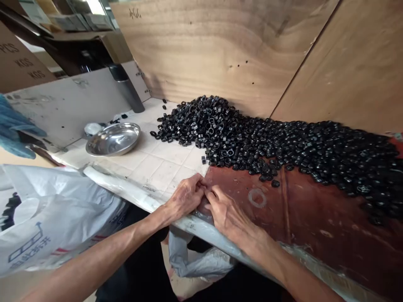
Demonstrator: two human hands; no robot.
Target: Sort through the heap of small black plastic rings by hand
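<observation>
My left hand (188, 193) and my right hand (224, 208) meet at the front of the bench, where the white tiles give way to a reddish-brown board (242, 184). The fingers of both are closed and pinched together, fingertip to fingertip. Whatever lies between them is too small or too hidden to make out. Just beyond the hands, a heap of small black plastic rings (201, 121) rests on the tiles. To its right spreads a wide pile of small black cap-like parts (315, 151). One single black piece (203, 160) lies apart, close to my left fingertips.
A shiny metal bowl (113, 140) stands on the tiles at the left, with a dark bottle (127, 89) behind it. Plywood panels (220, 50) wall off the back. White woven sacks (59, 214) hang at the left, and a blue glove (17, 123) lies above them. Below the bench edge is another bag (201, 260).
</observation>
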